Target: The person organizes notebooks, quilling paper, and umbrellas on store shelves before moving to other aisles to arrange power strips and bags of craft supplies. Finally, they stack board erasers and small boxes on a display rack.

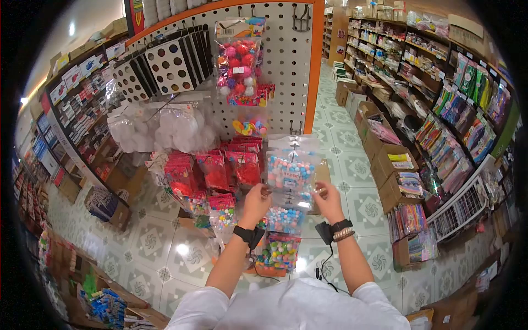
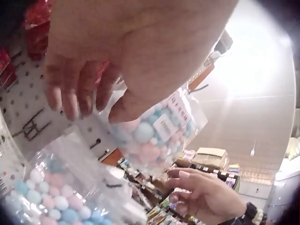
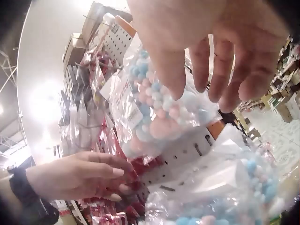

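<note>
A clear bag of pink, blue and white pompoms (image 1: pixel 289 171) hangs on the pegboard, with a label on its front. My left hand (image 1: pixel 257 204) is at its lower left edge; in the left wrist view that hand (image 2: pixel 108 56) has its fingers loosely bent beside the bag (image 2: pixel 147 133). At the lower right edge is my right hand (image 1: pixel 328 202); in the right wrist view its relaxed fingers (image 3: pixel 220 70) lie over the bag's side (image 3: pixel 157 105). Whether either hand touches the plastic is unclear. Another pompom bag (image 1: pixel 285 219) hangs below.
Red packets (image 1: pixel 214 173) and bags of white shapes (image 1: pixel 184 127) hang to the left. Above them are black-edged cards (image 1: pixel 168 66) and a bag of red pompoms (image 1: pixel 237 63). Boxes (image 1: pixel 385 168) and stocked shelves line the tiled aisle (image 1: pixel 357 203) at right.
</note>
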A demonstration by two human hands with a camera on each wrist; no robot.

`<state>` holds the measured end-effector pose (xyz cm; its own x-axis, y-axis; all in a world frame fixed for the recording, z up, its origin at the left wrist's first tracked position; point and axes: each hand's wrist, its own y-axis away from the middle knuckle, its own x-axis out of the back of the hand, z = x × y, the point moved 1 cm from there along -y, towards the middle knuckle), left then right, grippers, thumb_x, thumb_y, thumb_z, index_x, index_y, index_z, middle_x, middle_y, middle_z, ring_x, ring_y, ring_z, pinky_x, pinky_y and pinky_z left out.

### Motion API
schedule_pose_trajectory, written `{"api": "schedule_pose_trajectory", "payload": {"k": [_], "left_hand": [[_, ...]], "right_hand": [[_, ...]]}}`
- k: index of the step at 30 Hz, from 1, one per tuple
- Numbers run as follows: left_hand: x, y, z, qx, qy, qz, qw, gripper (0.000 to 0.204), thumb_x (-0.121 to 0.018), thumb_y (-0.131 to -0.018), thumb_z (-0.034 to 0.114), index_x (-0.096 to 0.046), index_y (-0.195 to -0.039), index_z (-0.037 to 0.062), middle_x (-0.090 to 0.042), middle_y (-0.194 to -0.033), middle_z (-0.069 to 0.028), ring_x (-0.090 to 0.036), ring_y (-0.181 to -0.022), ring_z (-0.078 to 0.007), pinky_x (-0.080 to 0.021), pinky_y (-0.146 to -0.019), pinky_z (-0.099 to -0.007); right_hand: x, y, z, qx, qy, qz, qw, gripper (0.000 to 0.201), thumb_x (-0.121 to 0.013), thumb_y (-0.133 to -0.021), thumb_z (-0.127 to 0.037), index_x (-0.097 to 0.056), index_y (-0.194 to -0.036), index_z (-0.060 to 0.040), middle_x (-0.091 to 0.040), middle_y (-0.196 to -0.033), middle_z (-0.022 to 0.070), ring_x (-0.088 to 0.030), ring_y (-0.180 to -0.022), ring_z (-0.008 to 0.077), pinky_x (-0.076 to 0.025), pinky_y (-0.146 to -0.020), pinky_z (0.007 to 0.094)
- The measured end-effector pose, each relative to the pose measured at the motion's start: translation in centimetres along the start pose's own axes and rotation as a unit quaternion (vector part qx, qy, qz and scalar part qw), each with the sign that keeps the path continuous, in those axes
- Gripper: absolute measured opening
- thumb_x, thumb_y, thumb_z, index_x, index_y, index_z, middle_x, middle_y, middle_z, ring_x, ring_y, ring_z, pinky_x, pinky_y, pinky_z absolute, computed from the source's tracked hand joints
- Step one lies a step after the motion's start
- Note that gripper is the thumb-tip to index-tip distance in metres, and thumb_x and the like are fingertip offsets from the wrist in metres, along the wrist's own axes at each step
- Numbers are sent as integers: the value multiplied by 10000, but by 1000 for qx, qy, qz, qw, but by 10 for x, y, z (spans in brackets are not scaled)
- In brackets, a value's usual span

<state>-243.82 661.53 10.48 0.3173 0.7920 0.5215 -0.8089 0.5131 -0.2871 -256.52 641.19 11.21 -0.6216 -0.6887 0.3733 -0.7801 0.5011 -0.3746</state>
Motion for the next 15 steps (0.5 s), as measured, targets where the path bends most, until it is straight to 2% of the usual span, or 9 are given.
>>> {"api": "schedule_pose_trajectory", "payload": {"k": [2, 3, 5, 6, 8, 9, 11, 15], "left_hand": [[2, -4, -3, 23, 55, 22, 998, 352, -627, -787, 176, -480, -1031, -31, -584, -916, -172, -605, -802, -224, -473, -659, -310], [-3, -7, -5, 23, 54, 21, 998, 352, -627, -787, 176, -480, -1031, -31, -584, -916, -172, -605, -802, -224, -473, -659, -310], [-8, -11, -6, -66, 46, 138, 987, 353, -617, -811, 183, -482, -1059, -28, -604, -900, -124, -604, -791, -192, -476, -650, -308], [-14, -17, -16, -69, 47, 138, 987, 353, -617, -811, 183, -482, -1059, -28, -604, -900, -124, -604, -791, -192, -476, -650, -308], [-30, -25, -41, -61, 182, 87, 978, 372, -611, -824, 175, -473, -1110, -20, -612, -899, -76, -598, -791, -159, -481, -639, -289], [-26, -23, -36, -62, 184, 86, 977, 372, -611, -824, 175, -473, -1110, -20, -612, -899, -76, -598, -791, -159, -481, -639, -289], [-18, -19, -28, 30, 265, -12, 964, 338, -598, -834, 154, -496, -1111, -12, -608, -909, -57, -591, -796, -129, -481, -643, -264], [-11, -16, -19, 33, 309, -60, 949, 294, -611, -824, 151, -535, -1054, -15, -613, -882, -61, -594, -769, -122, -481, -629, -251]], "right_hand": [[-2, -7, -6, 10, -8, -4, 1000, 359, -689, -721, -133, -552, -1031, -14, -549, -932, 84, -558, -790, 177, -466, -632, 291], [-5, -8, -6, 9, -9, -4, 1000, 359, -689, -721, -133, -552, -1031, -14, -549, -932, 84, -558, -790, 177, -466, -632, 291], [-10, -10, -8, 10, 21, -28, 999, 340, -685, -723, -135, -561, -1015, -13, -554, -919, 84, -546, -800, 169, -468, -633, 294], [-14, -11, -7, 12, 21, -26, 999, 340, -685, -723, -135, -561, -1015, -13, -554, -919, 84, -546, -800, 169, -468, -633, 294], [-20, -8, -1, 3, -26, 4, 1000, 307, -684, -727, -147, -579, -974, 3, -574, -858, 76, -540, -754, 152, -451, -611, 281], [-21, -8, 0, 4, -24, 6, 1000, 307, -684, -727, -147, -579, -974, 3, -574, -858, 76, -540, -754, 152, -451, -611, 281], [-24, -9, 2, -31, -49, -4, 998, 247, -671, -728, -129, -604, -920, 11, -618, -785, 51, -556, -702, 119, -444, -629, 263], [-23, -9, 10, -27, -42, 2, 999, 186, -654, -738, -110, -622, -878, 8, -623, -751, 34, -539, -670, 92, -428, -607, 238]]}}
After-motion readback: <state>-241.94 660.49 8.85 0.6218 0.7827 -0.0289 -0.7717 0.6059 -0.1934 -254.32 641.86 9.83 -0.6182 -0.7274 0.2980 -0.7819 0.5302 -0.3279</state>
